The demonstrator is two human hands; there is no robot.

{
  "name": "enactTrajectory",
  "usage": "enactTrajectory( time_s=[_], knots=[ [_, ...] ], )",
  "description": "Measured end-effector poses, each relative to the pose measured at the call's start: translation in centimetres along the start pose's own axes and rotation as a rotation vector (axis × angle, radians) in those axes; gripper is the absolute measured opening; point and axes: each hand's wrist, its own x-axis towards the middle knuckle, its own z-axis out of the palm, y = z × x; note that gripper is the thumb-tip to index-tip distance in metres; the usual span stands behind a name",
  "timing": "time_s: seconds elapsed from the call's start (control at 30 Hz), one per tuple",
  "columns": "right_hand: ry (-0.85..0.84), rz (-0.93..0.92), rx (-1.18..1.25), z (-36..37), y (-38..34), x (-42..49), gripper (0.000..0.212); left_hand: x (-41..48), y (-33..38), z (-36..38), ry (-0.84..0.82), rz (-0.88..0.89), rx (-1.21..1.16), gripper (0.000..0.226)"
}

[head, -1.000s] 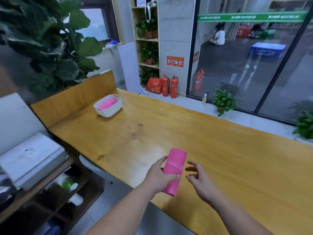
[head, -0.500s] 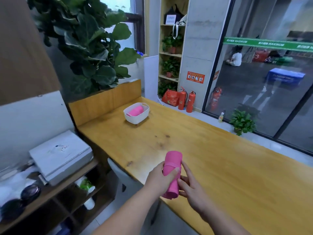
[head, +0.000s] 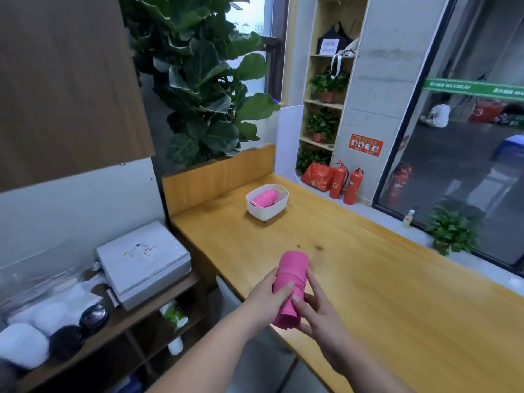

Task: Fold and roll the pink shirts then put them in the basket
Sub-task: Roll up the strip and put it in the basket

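Observation:
A rolled pink shirt (head: 292, 275) is held upright above the near edge of the wooden table (head: 368, 279). My left hand (head: 268, 300) grips its left side with the thumb across the front. My right hand (head: 319, 313) holds its right side, thumb pressed on the roll. Farther back on the table stands a white basket (head: 266, 211) with another rolled pink shirt (head: 265, 198) lying inside it.
A wooden back panel (head: 218, 177) closes the table's far left end, with a large leafy plant (head: 204, 89) behind. A low shelf (head: 113, 316) at the left carries a white box (head: 143, 262) and bowls. Fire extinguishers (head: 344, 184) stand by the glass wall.
My right hand has closed in and taken hold of the roll beside my left hand. The roll has been lifted off the table, and my view has turned left toward the basket.

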Motion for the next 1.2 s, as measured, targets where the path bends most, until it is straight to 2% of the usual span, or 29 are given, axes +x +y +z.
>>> enactTrajectory(
  time_s=[0.07,0.2,0.6,0.87,1.07,1.2],
  knots=[
    [-0.018,-0.013,-0.014,0.3,0.1,2.0,0.083,1.1,0.2,-1.1,0.005,-0.007,-0.002,0.045],
    [-0.045,-0.02,-0.019,0.6,0.2,6.8,0.082,4.8,-0.4,-3.4,0.058,-0.005,0.114,0.062],
    [-0.051,-0.021,0.109,0.4,-1.2,24.4,0.079,19.8,1.8,-10.0,0.102,-0.08,0.167,0.072],
    [0.002,0.029,0.135,-0.9,-0.6,31.3,0.081,26.8,3.1,-10.8,0.145,-0.061,0.229,0.057],
    [0.039,0.065,0.107,-2.3,-1.6,36.3,0.083,33.0,3.5,-12.2,0.125,-0.055,0.253,0.067],
    [0.12,0.062,0.065,-1.7,-2.1,40.3,0.082,37.3,4.0,-14.0,0.114,-0.036,0.277,0.061]
  ],
)
